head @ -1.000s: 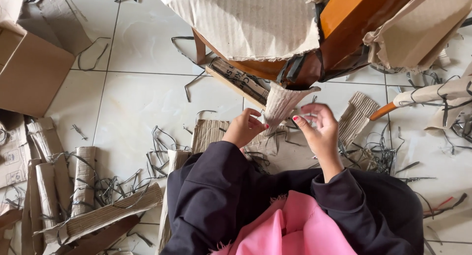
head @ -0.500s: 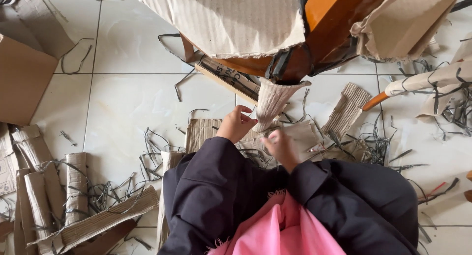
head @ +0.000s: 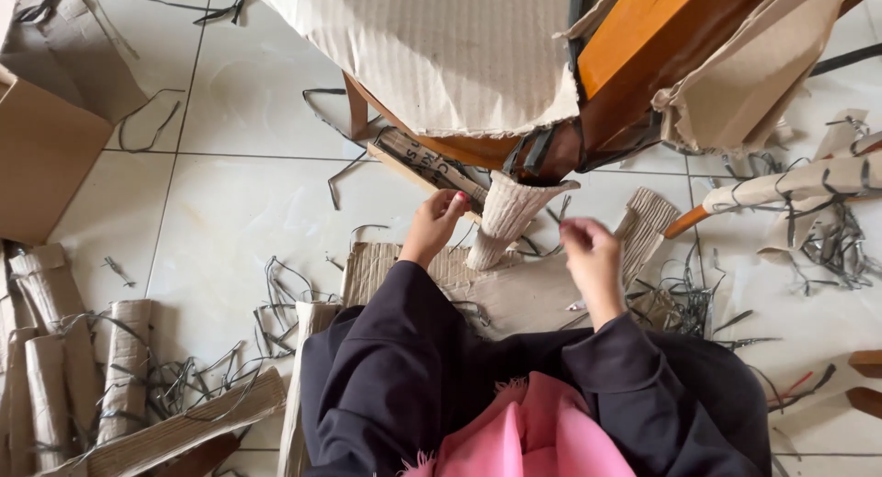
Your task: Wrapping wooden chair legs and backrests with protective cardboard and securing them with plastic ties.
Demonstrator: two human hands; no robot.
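On the tiled floor (head: 230, 220), wrapping a chair leg.

My left hand (head: 436, 224) touches the corrugated wrap (head: 505, 215) round the wooden leg (head: 560, 151), fingers loosely curled beside it. My right hand (head: 588, 252) hovers near, pinched shut, though I cannot tell on what. Cardboard rolls (head: 55, 348) lie well apart.

Corrugated cardboard wrap (head: 508, 218): pale, ribbed, rolled around a wooden furniture leg, flared at top, tilted. Sits just right of left-hand fingers (head: 452, 204), left of right-hand fingers (head: 577, 231), apart from both.
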